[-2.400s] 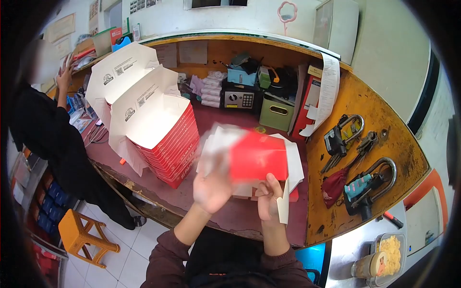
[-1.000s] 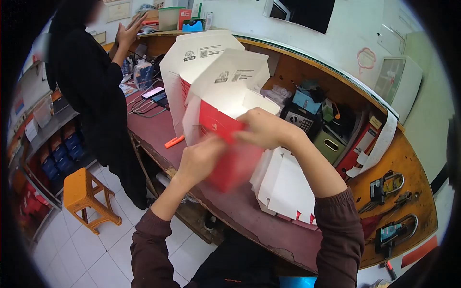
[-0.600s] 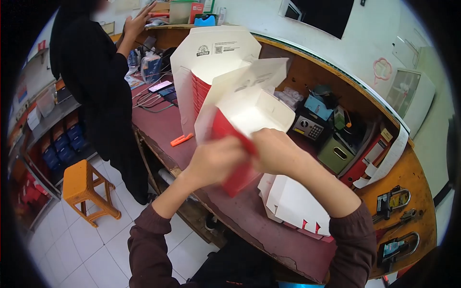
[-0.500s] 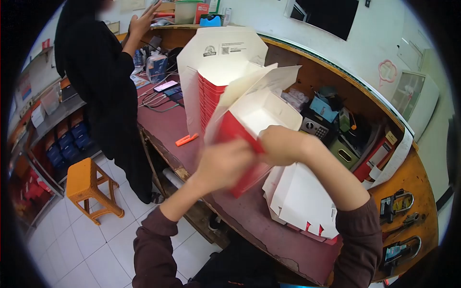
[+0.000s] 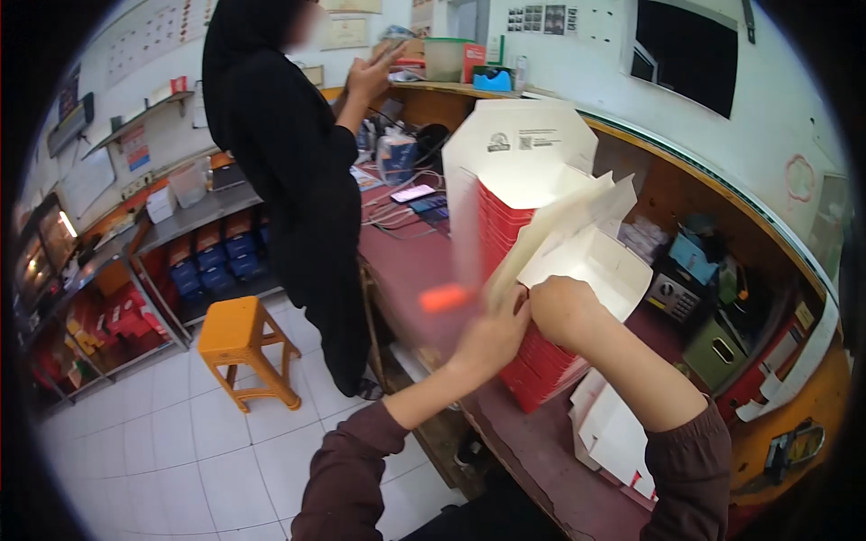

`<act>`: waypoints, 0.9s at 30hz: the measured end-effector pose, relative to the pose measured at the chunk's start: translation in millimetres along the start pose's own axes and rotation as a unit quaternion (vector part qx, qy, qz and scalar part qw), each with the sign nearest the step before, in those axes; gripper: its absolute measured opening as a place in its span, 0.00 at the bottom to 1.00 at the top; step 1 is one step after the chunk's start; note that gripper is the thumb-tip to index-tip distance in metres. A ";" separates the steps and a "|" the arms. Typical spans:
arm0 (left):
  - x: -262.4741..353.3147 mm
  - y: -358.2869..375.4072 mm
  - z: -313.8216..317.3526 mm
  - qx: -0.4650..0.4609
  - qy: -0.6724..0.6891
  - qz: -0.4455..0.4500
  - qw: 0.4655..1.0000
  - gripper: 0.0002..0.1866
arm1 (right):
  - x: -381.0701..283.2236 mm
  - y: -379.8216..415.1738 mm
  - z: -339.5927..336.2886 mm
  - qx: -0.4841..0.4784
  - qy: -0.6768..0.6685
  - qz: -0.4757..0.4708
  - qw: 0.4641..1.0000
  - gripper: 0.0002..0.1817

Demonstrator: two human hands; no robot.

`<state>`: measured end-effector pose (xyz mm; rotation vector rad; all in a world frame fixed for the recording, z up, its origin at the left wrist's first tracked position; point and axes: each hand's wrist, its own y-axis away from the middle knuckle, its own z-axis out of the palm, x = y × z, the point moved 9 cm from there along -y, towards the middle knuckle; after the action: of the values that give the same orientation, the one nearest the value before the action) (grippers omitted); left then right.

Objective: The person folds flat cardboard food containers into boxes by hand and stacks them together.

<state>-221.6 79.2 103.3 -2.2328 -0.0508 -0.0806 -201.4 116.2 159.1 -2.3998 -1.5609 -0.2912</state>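
Observation:
Both my hands work at the near stack of red-and-white paper food boxes [image 5: 544, 365], whose top box shows a white inside. My left hand [image 5: 494, 343] is closed at the box's left edge, its fingertips on the cardboard. Bent over the near rim, my right hand [image 5: 566, 311] is closed on the box wall, with its fingertips hidden. Behind stands a taller stack of the same boxes [image 5: 505, 221], its printed white lid raised. A blurred orange marker-like object [image 5: 446, 298] lies left of the stacks.
Flat white cartons [image 5: 612, 428] lie at the right of the maroon tabletop [image 5: 410, 261]. Phones [image 5: 413, 194] and cables sit further back. A safe [image 5: 677, 293] stands under the shelf. A person in black [image 5: 289, 180] stands left, beside an orange stool [image 5: 236, 329].
The view has swung left, so everything sits further right. The box at my hands, tilted and blurred before, now rests in line with the near stack, both hands still at its edge.

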 end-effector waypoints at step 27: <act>53.4 7.1 -28.4 0.152 0.159 -0.002 0.976 0.27 | 195.6 119.2 4.3 0.390 -0.438 0.204 0.784 0.27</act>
<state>-169.0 52.9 119.2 -1.8909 0.1009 -0.4043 -13.7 240.2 202.1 -2.0853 -0.9709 1.4454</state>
